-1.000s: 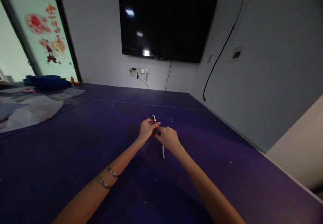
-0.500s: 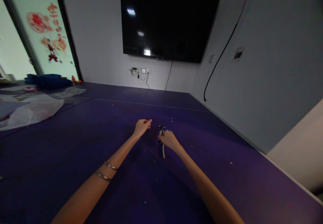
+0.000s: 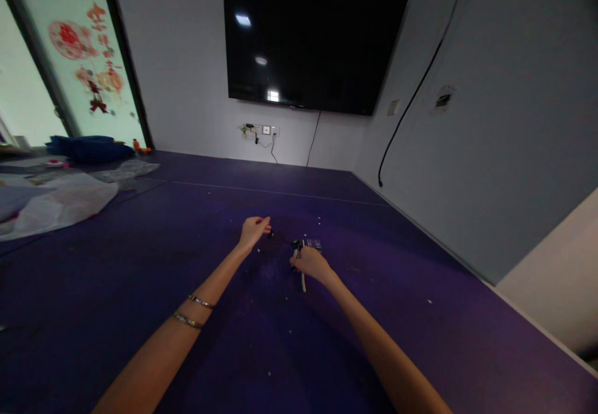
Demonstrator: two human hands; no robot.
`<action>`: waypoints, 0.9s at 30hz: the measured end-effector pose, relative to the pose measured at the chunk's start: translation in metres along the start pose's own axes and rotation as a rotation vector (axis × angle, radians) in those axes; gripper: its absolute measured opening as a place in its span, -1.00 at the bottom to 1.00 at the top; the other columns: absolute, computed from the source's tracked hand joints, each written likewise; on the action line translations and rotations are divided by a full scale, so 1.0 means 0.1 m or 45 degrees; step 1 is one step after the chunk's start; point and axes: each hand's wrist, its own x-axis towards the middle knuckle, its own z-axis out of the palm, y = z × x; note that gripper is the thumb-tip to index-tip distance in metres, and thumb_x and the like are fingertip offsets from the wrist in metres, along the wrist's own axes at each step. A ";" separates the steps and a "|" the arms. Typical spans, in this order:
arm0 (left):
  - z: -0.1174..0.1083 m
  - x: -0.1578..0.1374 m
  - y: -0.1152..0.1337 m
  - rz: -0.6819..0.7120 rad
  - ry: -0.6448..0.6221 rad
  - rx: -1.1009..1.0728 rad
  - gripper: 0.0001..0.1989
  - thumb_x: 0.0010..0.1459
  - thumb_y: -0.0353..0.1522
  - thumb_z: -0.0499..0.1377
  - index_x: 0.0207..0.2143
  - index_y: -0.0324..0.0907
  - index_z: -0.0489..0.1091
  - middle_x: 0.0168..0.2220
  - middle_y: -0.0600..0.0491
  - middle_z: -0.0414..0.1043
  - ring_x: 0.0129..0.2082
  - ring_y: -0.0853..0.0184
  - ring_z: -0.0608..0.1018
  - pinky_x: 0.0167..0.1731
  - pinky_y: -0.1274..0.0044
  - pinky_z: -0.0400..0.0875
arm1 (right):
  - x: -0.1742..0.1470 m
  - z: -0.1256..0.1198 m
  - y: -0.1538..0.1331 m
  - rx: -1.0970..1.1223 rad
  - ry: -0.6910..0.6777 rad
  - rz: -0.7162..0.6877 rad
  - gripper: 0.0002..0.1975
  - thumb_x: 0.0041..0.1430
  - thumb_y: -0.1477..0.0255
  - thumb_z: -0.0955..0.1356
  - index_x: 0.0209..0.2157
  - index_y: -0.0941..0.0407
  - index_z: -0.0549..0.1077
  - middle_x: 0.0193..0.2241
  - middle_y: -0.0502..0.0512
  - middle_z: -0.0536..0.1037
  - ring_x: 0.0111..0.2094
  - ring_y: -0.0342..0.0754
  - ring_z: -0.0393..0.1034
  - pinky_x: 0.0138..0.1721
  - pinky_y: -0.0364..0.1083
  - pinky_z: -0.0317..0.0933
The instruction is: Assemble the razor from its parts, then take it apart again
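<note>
My left hand [image 3: 252, 232] is closed in a pinch above the purple surface, with a small black piece [image 3: 271, 235] at its fingertips. A thin dark line seems to run from that piece towards my right hand, though it is too faint to be sure. My right hand [image 3: 312, 262] is wrapped round a small black-and-white object [image 3: 296, 249], whose kind I cannot make out. From under the fingers a pale narrow strip [image 3: 303, 283] sticks out towards me. Just beyond the right knuckles lies a small clear patterned piece [image 3: 314, 243].
Small white scraps [image 3: 430, 302] dot the purple surface [image 3: 210, 352]. Clear plastic sheeting [image 3: 75, 202] and a dark blue cloth bundle [image 3: 88, 149] lie at the left. A black cable [image 3: 411, 99] hangs down the right wall; a television [image 3: 313, 47] is mounted ahead.
My left hand has moved left, away from my right hand, and the black piece now shows at its fingertips. My right hand has lowered slightly, uncovering the clear patterned piece.
</note>
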 end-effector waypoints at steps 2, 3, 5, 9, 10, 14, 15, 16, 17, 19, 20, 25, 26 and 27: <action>0.00 0.00 0.00 0.002 0.003 -0.008 -0.77 -0.01 -0.27 0.18 -0.55 -0.29 0.39 -0.57 -0.04 0.49 -0.59 0.35 0.53 -0.52 0.56 0.41 | -0.01 0.00 -0.01 -0.008 -0.004 -0.006 -0.70 0.03 0.27 0.27 -0.40 0.19 0.51 -0.38 0.24 0.56 -0.34 0.00 0.47 -0.39 -0.16 0.24; 0.00 -0.01 0.00 0.003 0.003 -0.009 -0.77 -0.01 -0.28 0.18 -0.55 -0.29 0.40 -0.57 -0.04 0.49 -0.59 0.35 0.53 -0.51 0.56 0.41 | -0.02 -0.01 -0.01 -0.012 0.001 -0.008 -0.71 0.03 0.27 0.27 -0.40 0.19 0.51 -0.38 0.24 0.56 -0.34 0.01 0.47 -0.38 -0.15 0.24; 0.00 -0.02 0.00 0.002 0.000 -0.006 -0.78 -0.01 -0.28 0.18 -0.55 -0.29 0.40 -0.57 -0.05 0.49 -0.59 0.34 0.53 -0.51 0.55 0.41 | -0.03 -0.02 -0.02 -0.031 0.022 -0.011 -0.70 0.03 0.27 0.26 -0.41 0.19 0.51 -0.38 0.25 0.56 -0.32 0.04 0.47 -0.37 -0.13 0.25; 0.01 -0.02 -0.03 0.003 -0.014 0.004 -0.78 0.01 -0.29 0.16 -0.55 -0.29 0.39 -0.56 -0.06 0.48 -0.59 0.34 0.53 -0.51 0.55 0.41 | -0.06 -0.03 -0.05 -0.067 0.046 -0.021 -0.69 0.03 0.24 0.26 -0.42 0.18 0.50 -0.40 0.24 0.55 -0.32 0.08 0.47 -0.38 -0.10 0.25; 0.01 -0.01 -0.04 0.005 -0.019 0.009 -0.78 0.01 -0.29 0.15 -0.55 -0.29 0.39 -0.56 -0.06 0.48 -0.59 0.34 0.53 -0.51 0.55 0.41 | -0.07 -0.03 -0.05 -0.072 0.044 -0.021 -0.69 0.02 0.24 0.26 -0.42 0.18 0.50 -0.40 0.24 0.55 -0.33 0.08 0.47 -0.39 -0.10 0.25; -0.01 0.03 -0.13 0.023 -0.014 0.057 -0.85 -0.03 -0.34 0.16 -0.54 -0.25 0.40 -0.56 -0.02 0.48 -0.56 0.34 0.53 -0.48 0.56 0.40 | -0.06 -0.04 -0.06 -0.069 0.039 -0.013 -0.67 0.03 0.20 0.26 -0.46 0.17 0.49 -0.44 0.22 0.54 -0.35 0.07 0.47 -0.40 -0.11 0.23; -0.02 0.04 -0.15 0.046 -0.003 0.107 -0.90 -0.06 -0.38 0.18 -0.54 -0.24 0.40 -0.56 -0.01 0.48 -0.54 0.34 0.53 -0.46 0.56 0.40 | -0.06 -0.05 -0.05 -0.061 0.040 -0.009 -0.65 0.03 0.19 0.26 -0.47 0.17 0.49 -0.45 0.22 0.54 -0.36 0.06 0.47 -0.41 -0.11 0.23; -0.03 0.06 -0.16 0.077 0.010 0.183 -0.96 -0.10 -0.42 0.19 -0.55 -0.22 0.41 -0.55 0.01 0.48 -0.51 0.32 0.54 -0.43 0.55 0.40 | -0.05 -0.07 -0.04 -0.049 0.043 -0.005 -0.64 0.04 0.18 0.25 -0.49 0.16 0.49 -0.46 0.22 0.54 -0.36 0.05 0.46 -0.41 -0.12 0.22; -0.04 0.07 -0.18 0.115 0.014 0.280 -0.98 -0.14 -0.46 0.19 -0.54 -0.21 0.41 -0.54 0.01 0.48 -0.48 0.31 0.54 -0.40 0.54 0.40 | -0.04 -0.09 -0.02 -0.034 0.052 -0.001 -0.64 0.05 0.18 0.25 -0.50 0.16 0.49 -0.46 0.21 0.54 -0.37 0.03 0.46 -0.42 -0.13 0.21; -0.07 0.09 -0.21 0.209 -0.030 0.492 -0.88 -0.18 -0.51 0.19 -0.49 -0.19 0.43 -0.46 0.00 0.50 -0.38 0.27 0.54 -0.31 0.52 0.39 | 0.00 -0.16 0.04 0.008 0.090 0.006 -0.65 0.06 0.19 0.25 -0.52 0.15 0.49 -0.48 0.18 0.53 -0.40 0.00 0.45 -0.45 -0.16 0.18; -0.08 0.10 -0.23 0.266 -0.088 0.592 -0.82 -0.18 -0.52 0.18 -0.43 -0.19 0.44 -0.40 0.00 0.51 -0.32 0.26 0.54 -0.25 0.50 0.38 | 0.02 -0.21 0.09 0.033 0.109 0.007 -0.65 0.06 0.19 0.25 -0.54 0.15 0.49 -0.49 0.17 0.53 -0.42 -0.02 0.44 -0.47 -0.17 0.15; -0.11 0.19 -0.28 0.522 -0.518 0.967 -0.61 -0.13 -0.53 0.17 -0.16 -0.20 0.37 -0.09 -0.06 0.43 -0.05 0.22 0.44 -0.01 0.47 0.24 | 0.12 -0.45 0.37 0.193 0.195 0.019 -0.64 0.06 0.25 0.24 -0.62 0.15 0.48 -0.64 0.06 0.45 -0.55 -0.13 0.33 -0.56 -0.20 -0.01; -0.11 0.21 -0.29 0.533 -0.570 1.008 -0.60 -0.11 -0.52 0.16 -0.13 -0.21 0.35 -0.06 -0.07 0.41 -0.03 0.22 0.42 0.00 0.46 0.23 | 0.14 -0.49 0.43 0.226 0.222 0.024 -0.65 0.05 0.26 0.24 -0.63 0.16 0.48 -0.66 0.05 0.44 -0.57 -0.14 0.32 -0.57 -0.21 -0.02; -0.11 0.23 -0.29 0.533 -0.605 1.040 -0.60 -0.09 -0.52 0.16 -0.11 -0.22 0.34 -0.05 -0.08 0.40 -0.02 0.21 0.41 0.00 0.46 0.23 | 0.15 -0.52 0.47 0.253 0.249 0.028 -0.65 0.04 0.27 0.24 -0.64 0.16 0.48 -0.68 0.03 0.42 -0.58 -0.15 0.30 -0.57 -0.21 -0.03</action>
